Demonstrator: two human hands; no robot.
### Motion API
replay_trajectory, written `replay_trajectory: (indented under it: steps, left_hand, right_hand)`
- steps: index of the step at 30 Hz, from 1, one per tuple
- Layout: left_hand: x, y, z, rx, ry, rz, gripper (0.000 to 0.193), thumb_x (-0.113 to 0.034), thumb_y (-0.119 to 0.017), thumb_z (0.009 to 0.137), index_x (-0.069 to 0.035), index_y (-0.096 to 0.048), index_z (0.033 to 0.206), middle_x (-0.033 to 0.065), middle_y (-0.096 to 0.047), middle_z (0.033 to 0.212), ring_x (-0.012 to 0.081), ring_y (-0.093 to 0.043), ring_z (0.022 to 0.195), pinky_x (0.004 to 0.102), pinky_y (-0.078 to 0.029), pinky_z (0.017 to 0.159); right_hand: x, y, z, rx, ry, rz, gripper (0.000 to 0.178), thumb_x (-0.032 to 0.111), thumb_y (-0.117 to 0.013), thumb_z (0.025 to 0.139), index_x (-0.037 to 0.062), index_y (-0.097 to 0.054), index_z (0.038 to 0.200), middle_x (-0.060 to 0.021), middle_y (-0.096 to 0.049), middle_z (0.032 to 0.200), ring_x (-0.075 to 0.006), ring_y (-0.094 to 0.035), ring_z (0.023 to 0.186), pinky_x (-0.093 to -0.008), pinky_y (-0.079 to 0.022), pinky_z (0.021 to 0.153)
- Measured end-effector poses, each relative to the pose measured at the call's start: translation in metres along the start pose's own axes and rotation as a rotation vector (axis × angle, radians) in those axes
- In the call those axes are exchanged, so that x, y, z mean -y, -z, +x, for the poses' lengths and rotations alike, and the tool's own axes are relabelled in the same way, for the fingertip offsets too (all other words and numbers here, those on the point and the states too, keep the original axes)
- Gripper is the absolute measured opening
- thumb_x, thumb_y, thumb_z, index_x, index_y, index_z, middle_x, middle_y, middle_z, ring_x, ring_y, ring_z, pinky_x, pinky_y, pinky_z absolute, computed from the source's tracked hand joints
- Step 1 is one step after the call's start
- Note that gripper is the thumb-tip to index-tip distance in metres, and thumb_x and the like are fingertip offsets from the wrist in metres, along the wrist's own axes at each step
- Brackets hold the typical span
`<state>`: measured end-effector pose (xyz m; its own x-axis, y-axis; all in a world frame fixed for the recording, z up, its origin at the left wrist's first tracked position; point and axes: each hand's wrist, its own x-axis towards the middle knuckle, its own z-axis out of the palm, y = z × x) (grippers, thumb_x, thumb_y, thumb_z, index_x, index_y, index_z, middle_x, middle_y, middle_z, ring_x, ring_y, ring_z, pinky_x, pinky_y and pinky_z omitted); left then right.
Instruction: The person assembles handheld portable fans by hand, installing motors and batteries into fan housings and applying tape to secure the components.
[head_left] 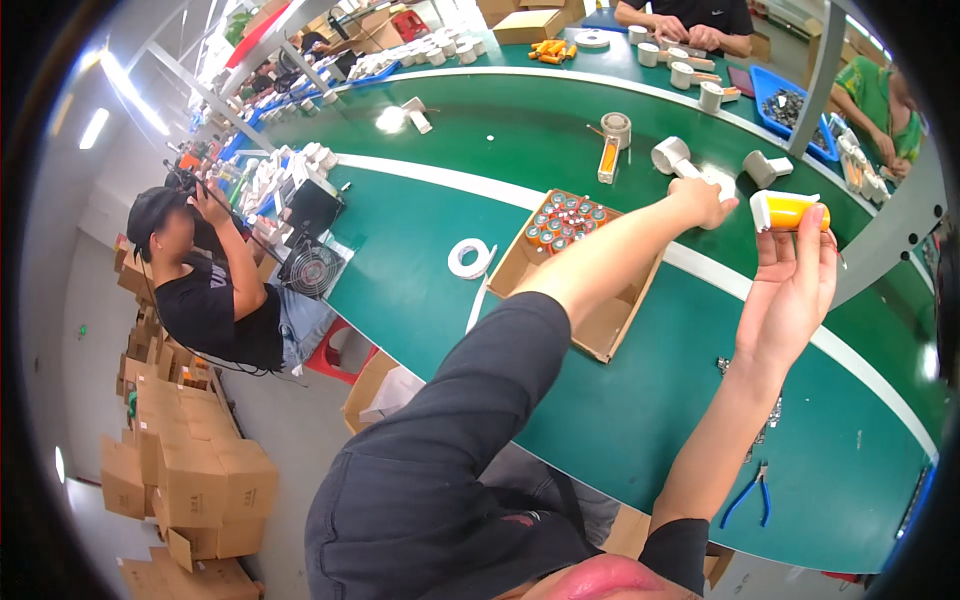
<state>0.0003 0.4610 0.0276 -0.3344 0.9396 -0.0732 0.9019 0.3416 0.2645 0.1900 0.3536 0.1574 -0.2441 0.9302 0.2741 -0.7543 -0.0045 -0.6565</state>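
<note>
My left hand (pixel 703 203) reaches over the green conveyor, its fingers closed around the handle of a white plastic housing with a round head (pixel 670 153). Glare beside the fingers partly hides the grip. Raised at the right, my right hand (pixel 790 285) pinches an orange cylindrical battery (pixel 788 213) lying in a white plastic shell (pixel 760 212); a thin wire hangs from its end. Below my left forearm sits an open cardboard tray (pixel 612 345) with several upright orange batteries (pixel 565 222) at its far end.
Other white housings (pixel 766 168) lie on the conveyor (pixel 470 120). A white tape roll (pixel 469 258) and blue-handled pliers (pixel 750 497) rest on the green table. One person (pixel 215 280) sits at the left by a small fan (pixel 310 270); other people work across the conveyor near a blue bin (pixel 790 110).
</note>
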Motion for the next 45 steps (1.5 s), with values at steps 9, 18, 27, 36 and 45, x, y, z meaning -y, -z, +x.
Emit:
replay_trajectory:
  steps: [9,18,27,36,45]
  left_hand:
    - [-0.005,0.036,0.001,-0.369,0.180,-0.961,0.040,-0.034,-0.071,0.088,-0.001,-0.056,0.105,0.0201,-0.068,0.098,0.0298,-0.073,0.083,0.0398,-0.062,0.068]
    - [-0.017,0.097,-0.131,-0.131,-0.368,-1.909,0.035,0.002,-0.064,0.087,-0.005,-0.037,0.109,0.0190,-0.061,0.099,0.0262,-0.069,0.081,0.0385,-0.062,0.074]
    - [-0.003,0.108,-0.164,-0.129,-0.215,-1.914,0.093,0.011,-0.066,0.076,-0.015,-0.009,0.145,0.0180,-0.058,0.105,0.0226,-0.066,0.074,0.0344,-0.057,0.063]
    - [0.024,0.109,-0.173,-0.505,-0.218,-1.678,0.045,-0.041,-0.051,0.104,-0.017,-0.029,0.134,0.0003,-0.053,0.064,0.0079,-0.047,0.045,0.0232,-0.041,0.039]
    - [0.023,0.125,-0.187,-0.629,-0.440,-1.773,0.051,-0.044,-0.054,0.102,-0.010,-0.036,0.135,0.0101,-0.067,0.100,0.0145,-0.065,0.084,0.0268,-0.054,0.071]
  right_hand:
    - [0.007,-0.013,-0.002,0.022,0.005,-0.027,0.029,0.023,-0.067,0.098,0.0017,-0.054,0.114,-0.0105,-0.066,0.109,-0.0174,-0.066,0.095,-0.0341,-0.056,0.082]
    - [0.029,-0.009,-0.014,0.048,0.179,-0.075,0.025,0.022,-0.064,0.100,0.0035,-0.055,0.114,-0.0070,-0.065,0.105,-0.0145,-0.064,0.094,-0.0275,-0.054,0.072]
    - [0.039,-0.022,-0.055,0.189,0.321,-0.067,0.023,0.019,-0.055,0.104,0.0018,-0.054,0.119,-0.0097,-0.063,0.115,-0.0181,-0.064,0.102,-0.0337,-0.053,0.086]
    - [0.012,-0.049,-0.058,0.287,0.243,-0.341,0.041,0.000,-0.068,0.093,-0.0063,-0.053,0.131,-0.0115,-0.069,0.104,-0.0129,-0.066,0.092,-0.0269,-0.056,0.080]
    - [-0.015,-0.043,-0.039,0.311,0.351,-0.490,0.038,0.001,-0.078,0.085,-0.0028,-0.062,0.120,-0.0122,-0.071,0.100,-0.0128,-0.069,0.088,-0.0242,-0.056,0.078]
